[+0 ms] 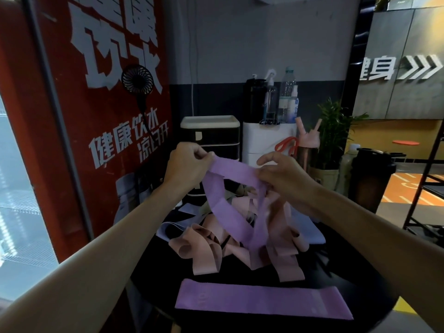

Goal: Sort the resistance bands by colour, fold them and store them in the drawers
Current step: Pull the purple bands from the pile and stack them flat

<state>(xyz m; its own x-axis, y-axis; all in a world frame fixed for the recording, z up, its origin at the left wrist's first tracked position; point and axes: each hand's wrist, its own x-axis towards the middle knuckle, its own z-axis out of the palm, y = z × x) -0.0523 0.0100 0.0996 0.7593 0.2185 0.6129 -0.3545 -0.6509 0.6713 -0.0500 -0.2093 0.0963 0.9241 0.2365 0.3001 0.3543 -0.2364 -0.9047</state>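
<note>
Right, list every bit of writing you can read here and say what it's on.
"健康饮水" and "凉白开": white print on the red panel.
Bigger characters above them: cut off, not readable whole.
"身" plus three chevrons: raised sign on the right wall; the character before it is cut off.
Print on the flat purple band: too faint.
Labels on the bottles: too small.

This is a gym. Raised wall lettering [396, 68] with chevron arrows hangs above an orange-marked floor [406, 187]. A dark metal rack [430, 159] stands at the right, beside shaker bottles [371, 179]. A red drinking-water poster [108, 111] covers the left wall, and resistance bands [209, 246] are heaped on the desk [341, 275].
</note>
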